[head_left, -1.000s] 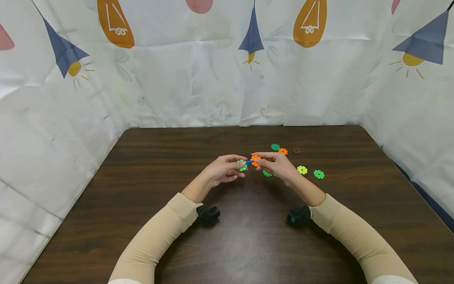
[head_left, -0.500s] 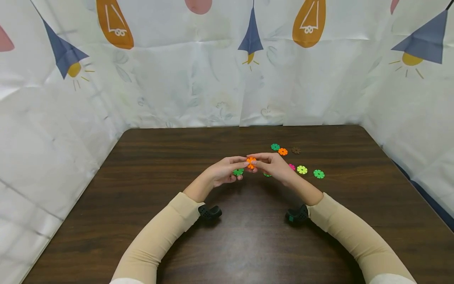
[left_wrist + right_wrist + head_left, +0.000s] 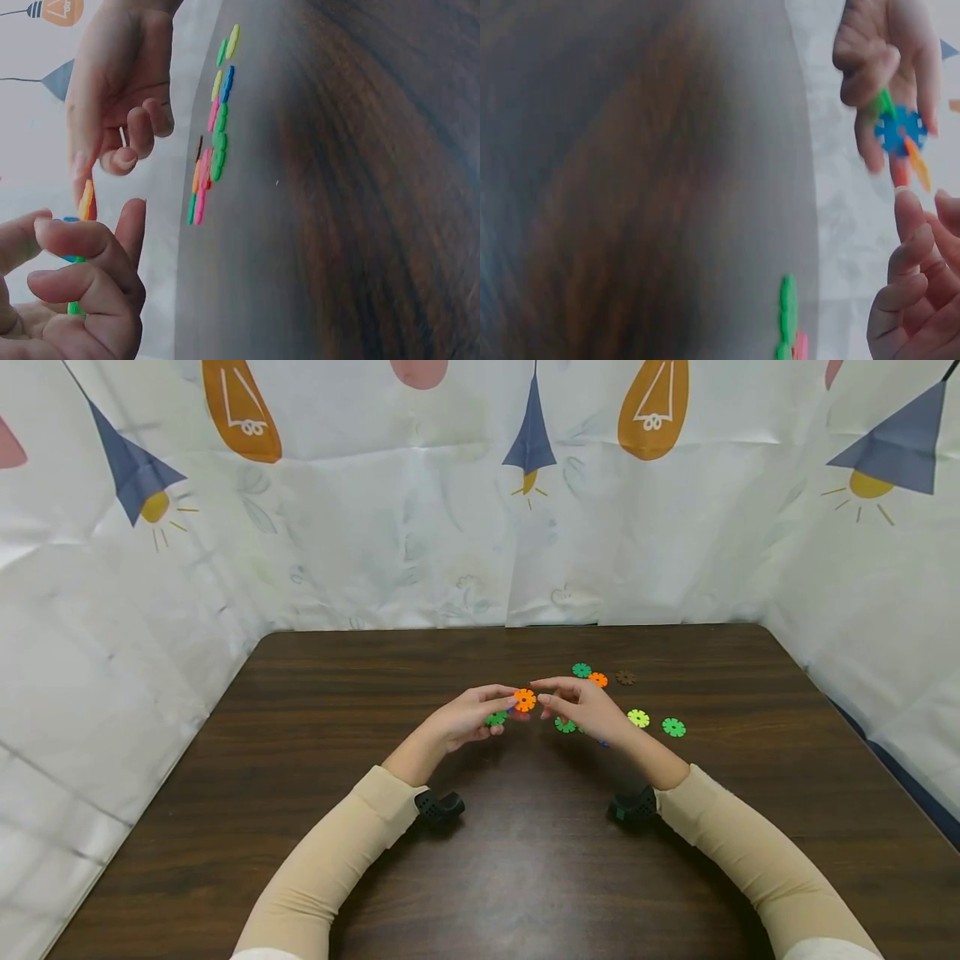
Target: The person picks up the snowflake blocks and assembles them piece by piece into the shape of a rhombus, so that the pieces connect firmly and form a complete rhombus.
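Observation:
My left hand [image 3: 463, 720] pinches a small cluster of joined notched plastic discs between thumb and fingers. In it are an orange disc [image 3: 525, 700], a green disc [image 3: 496, 718] and, best seen in the right wrist view, a blue disc [image 3: 889, 136] between them. The orange one faces the head camera; fingers cover part of the green one. Close to the right of the orange disc is my right hand [image 3: 588, 710], thumb and index finger spread slightly apart. In the head view a narrow gap separates its fingertips from the disc.
On the dark wooden table [image 3: 300, 735] lie loose notched discs: teal [image 3: 581, 670], orange [image 3: 597, 679], brown [image 3: 626, 678], yellow [image 3: 638, 718] and green [image 3: 673, 727]. Another green disc [image 3: 565, 725] lies partly under the right hand. A patterned cloth [image 3: 420, 552] hangs behind.
Both hands came together over the orange disc, then drew apart. The right hand has let go of the orange disc, which now stays with the cluster in the left hand.

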Available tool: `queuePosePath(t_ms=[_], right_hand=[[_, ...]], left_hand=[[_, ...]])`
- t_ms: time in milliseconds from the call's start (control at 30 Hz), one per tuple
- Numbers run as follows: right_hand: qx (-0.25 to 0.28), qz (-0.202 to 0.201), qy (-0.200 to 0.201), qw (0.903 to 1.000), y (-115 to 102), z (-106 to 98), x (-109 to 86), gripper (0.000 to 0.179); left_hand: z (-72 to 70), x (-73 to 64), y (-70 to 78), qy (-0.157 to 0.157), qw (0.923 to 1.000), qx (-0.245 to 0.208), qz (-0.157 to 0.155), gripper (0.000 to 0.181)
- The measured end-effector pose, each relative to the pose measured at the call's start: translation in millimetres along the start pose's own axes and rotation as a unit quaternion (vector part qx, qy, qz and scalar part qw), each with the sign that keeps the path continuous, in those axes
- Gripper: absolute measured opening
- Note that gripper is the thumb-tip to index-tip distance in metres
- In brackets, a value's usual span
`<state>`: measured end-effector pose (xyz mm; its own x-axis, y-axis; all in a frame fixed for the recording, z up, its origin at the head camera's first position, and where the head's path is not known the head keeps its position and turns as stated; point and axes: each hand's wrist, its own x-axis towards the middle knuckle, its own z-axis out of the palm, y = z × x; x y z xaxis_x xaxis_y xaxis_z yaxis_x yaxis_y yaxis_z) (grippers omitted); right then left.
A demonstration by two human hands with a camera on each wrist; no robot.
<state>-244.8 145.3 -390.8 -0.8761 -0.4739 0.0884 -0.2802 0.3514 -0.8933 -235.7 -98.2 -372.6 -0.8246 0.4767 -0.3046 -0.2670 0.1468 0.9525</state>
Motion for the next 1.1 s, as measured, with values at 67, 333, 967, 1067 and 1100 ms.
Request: queuePosePath(t_ms=[67, 333, 967, 1067, 1100], right_hand=[[-0.012, -0.001, 0.004, 0.9999, 3.0, -5.4, 0.6, 0.04], [-0.147, -0.008, -0.02, 0.989, 9.5, -24.3, 1.4, 0.034], [-0.215, 0.05, -0.092, 0.9711, 15.7, -32.0, 1.7, 0.02], [-0.213, 0.057, -0.096, 0.9707, 16.1, -32.1, 3.7, 0.018], [-0.214, 0.058, -0.096, 0.9704, 16.1, -32.1, 4.2, 0.018]], left_hand=[[-2.4, -0.2, 0.6, -0.003, 1.0, 0.007, 0.005, 0.041], [-8.1, -2.7, 2.6, -0.002, 0.9992, 0.032, 0.023, 0.042], [-14.3, -5.1, -0.4, -0.002, 0.9981, 0.048, 0.038, 0.045], [-13.5, -6.6, 0.0, -0.002, 0.9983, 0.047, 0.034, 0.044], [-13.4, -6.8, -0.1, -0.003, 0.9983, 0.047, 0.033, 0.044]])
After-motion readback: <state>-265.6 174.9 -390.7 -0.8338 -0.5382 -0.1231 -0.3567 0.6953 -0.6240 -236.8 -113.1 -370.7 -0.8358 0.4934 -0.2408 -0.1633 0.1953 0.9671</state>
